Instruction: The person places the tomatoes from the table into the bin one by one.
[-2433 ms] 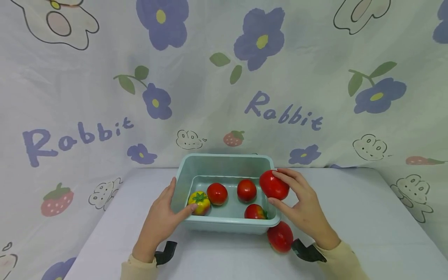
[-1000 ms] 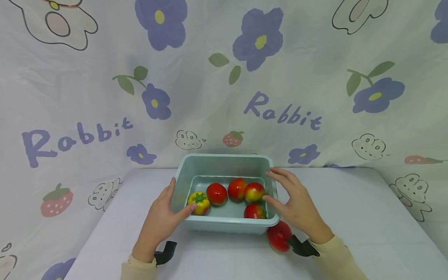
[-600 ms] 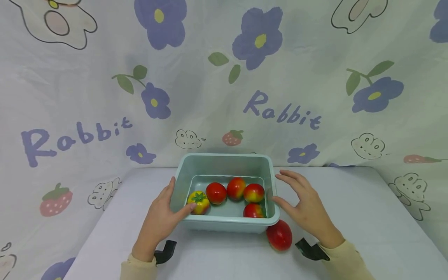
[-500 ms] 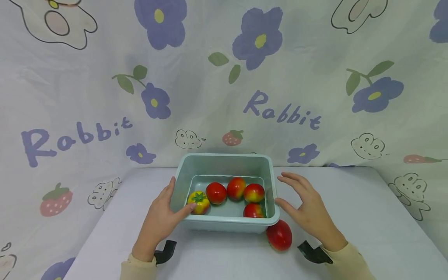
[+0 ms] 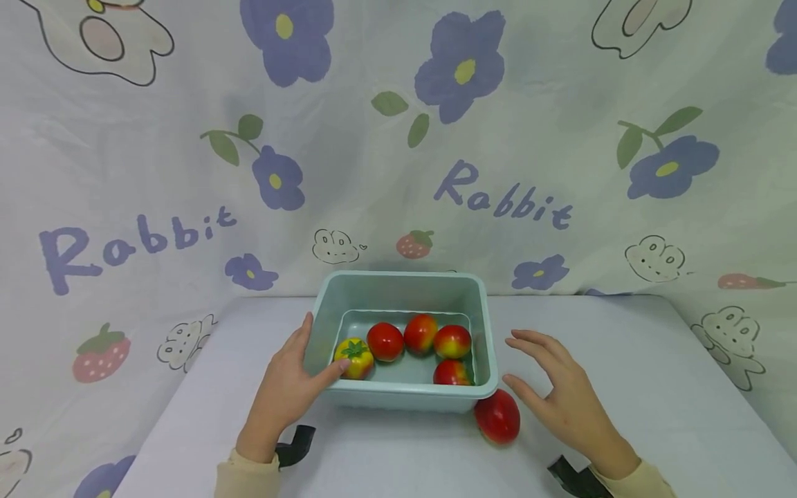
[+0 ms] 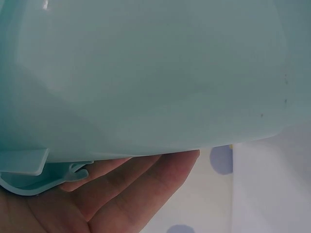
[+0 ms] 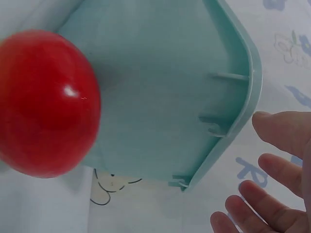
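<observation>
A pale blue-green plastic bin (image 5: 405,398) stands on the table. In the head view my left hand (image 5: 286,384) holds its left front corner, thumb over the rim; the left wrist view shows the fingers (image 6: 141,189) against the outer wall. Inside lie a yellow tomato (image 5: 354,358) with a green calyx and several red or red-yellow tomatoes (image 5: 385,342). My right hand (image 5: 569,398) is apart from the bin, to its right, thumb and fingers spread with nothing between them. A larger smooth red fruit (image 5: 498,417), kind unclear, lies by the bin's right front corner, left of that hand.
The white table (image 5: 398,456) extends on both sides of the bin. Right behind the bin hangs a pale printed cloth (image 5: 349,159) with flowers and rabbits. Black straps (image 5: 295,446) sit at the wrists.
My right hand has put a red-yellow tomato into the bin and let go, then moved right and toward me. One tomato inside shifted left. My left hand stayed on the bin.
</observation>
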{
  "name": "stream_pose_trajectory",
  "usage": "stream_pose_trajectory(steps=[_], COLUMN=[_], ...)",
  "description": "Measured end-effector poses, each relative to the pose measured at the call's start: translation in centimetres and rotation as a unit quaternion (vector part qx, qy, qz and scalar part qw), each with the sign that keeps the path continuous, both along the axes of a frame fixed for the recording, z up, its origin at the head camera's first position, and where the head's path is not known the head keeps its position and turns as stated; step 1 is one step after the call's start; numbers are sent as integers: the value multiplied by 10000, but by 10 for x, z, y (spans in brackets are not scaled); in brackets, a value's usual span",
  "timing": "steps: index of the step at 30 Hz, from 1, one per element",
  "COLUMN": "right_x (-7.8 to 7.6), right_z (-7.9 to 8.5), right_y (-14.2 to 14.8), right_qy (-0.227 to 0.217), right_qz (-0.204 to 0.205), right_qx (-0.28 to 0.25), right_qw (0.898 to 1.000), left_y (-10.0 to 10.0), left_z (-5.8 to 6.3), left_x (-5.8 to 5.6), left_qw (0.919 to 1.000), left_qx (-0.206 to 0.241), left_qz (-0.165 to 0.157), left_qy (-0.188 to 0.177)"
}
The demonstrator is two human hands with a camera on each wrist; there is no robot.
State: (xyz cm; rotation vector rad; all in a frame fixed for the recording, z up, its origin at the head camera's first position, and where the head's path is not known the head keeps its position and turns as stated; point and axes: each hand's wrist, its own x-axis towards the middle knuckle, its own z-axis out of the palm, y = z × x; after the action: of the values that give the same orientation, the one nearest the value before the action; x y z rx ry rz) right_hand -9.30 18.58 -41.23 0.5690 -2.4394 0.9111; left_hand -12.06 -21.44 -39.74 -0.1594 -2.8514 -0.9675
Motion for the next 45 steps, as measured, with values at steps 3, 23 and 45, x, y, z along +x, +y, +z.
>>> stream_pose_trajectory(steps=[3, 23, 45], right_x=[3, 24, 33], right_z=[-3, -22, -44], right_y=[1, 4, 4], right_qy=[-93, -700, -2674], right_qz=[-42, -158, -334], right_qx=[68, 410, 445], right_qw=[9999, 9966, 9620], left_y=[-1, 0, 0], left_z=[0, -2, -2], left_x=[0, 0, 1], left_qw=[10000, 10000, 10000], left_qx=[3, 75, 41], left_qz=[-7, 7, 13], left_qy=[21, 12, 33])
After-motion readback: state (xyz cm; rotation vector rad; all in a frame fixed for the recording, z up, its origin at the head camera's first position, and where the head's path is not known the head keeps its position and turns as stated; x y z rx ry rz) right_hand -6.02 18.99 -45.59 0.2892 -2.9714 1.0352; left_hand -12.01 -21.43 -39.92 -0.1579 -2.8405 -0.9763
